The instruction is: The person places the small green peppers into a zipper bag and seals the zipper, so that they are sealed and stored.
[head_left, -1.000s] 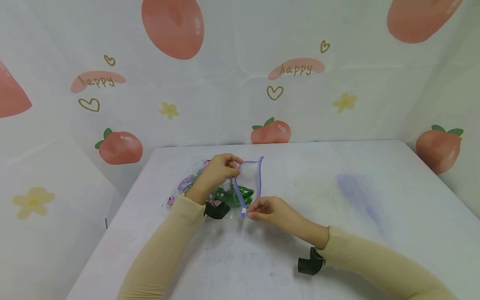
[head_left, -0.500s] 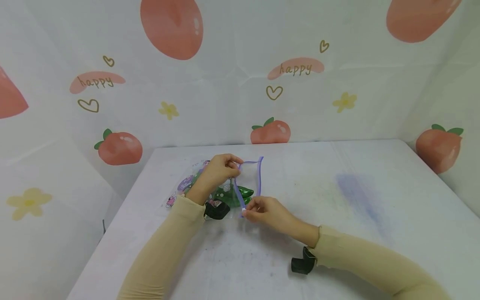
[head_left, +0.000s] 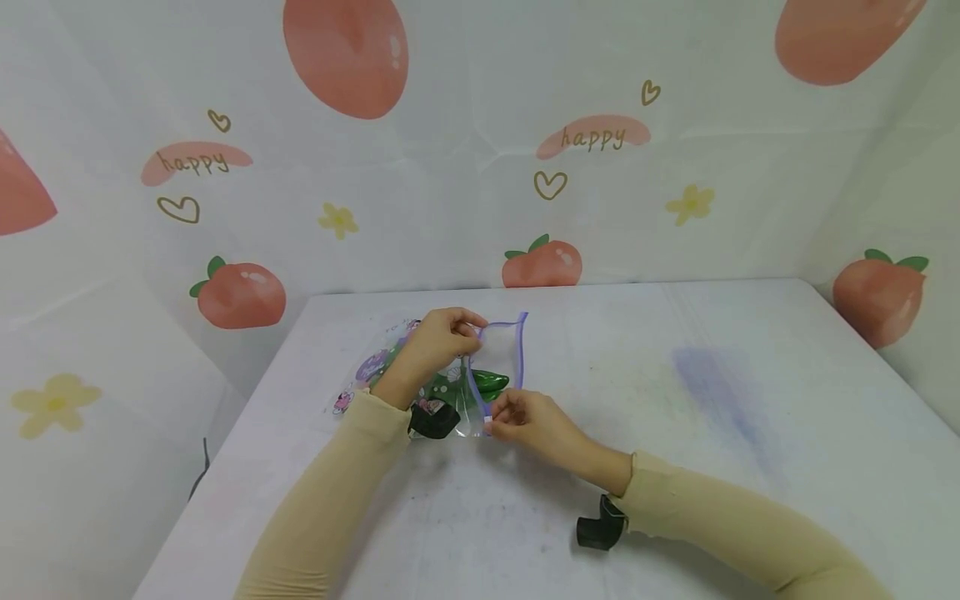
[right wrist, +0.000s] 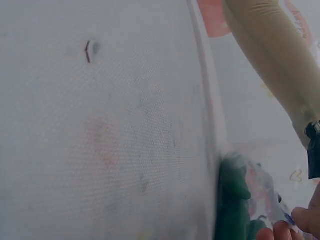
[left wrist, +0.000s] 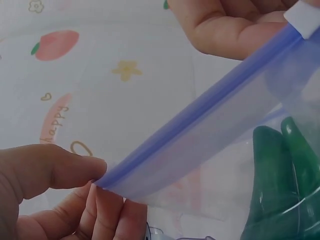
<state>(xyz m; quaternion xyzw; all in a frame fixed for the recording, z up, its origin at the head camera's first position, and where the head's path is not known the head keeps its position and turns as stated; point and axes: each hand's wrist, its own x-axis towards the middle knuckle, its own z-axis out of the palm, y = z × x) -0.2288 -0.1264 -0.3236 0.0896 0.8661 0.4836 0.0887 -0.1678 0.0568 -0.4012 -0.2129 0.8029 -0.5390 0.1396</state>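
A clear plastic zip bag point(head_left: 467, 421) with a purple zip strip point(left wrist: 195, 110) lies toward the back left of the table, its mouth facing right. Inside are long, shiny green things point(head_left: 491, 382) that look like peppers. My left hand point(head_left: 438, 340) pinches the far end of the near strip between thumb and fingers, as the left wrist view shows. At the strip's other end, my right hand point(head_left: 528, 415) has its thumb and index finger at the white slider point(left wrist: 305, 20), pinching it. The right wrist view shows the bag and left hand point(right wrist: 300, 222), but not the right hand.
The white table point(head_left: 675, 517) stretches away to the right and front, with a bluish smudge point(head_left: 712, 392) on it. A printed cloth point(head_left: 450, 183) with fruit and hearts stands behind. A dark cord point(head_left: 202, 471) hangs by the left edge.
My right hand has shifted slightly left, onto the white slider. The left hand keeps its pinch in the same place, and the bag barely moves.
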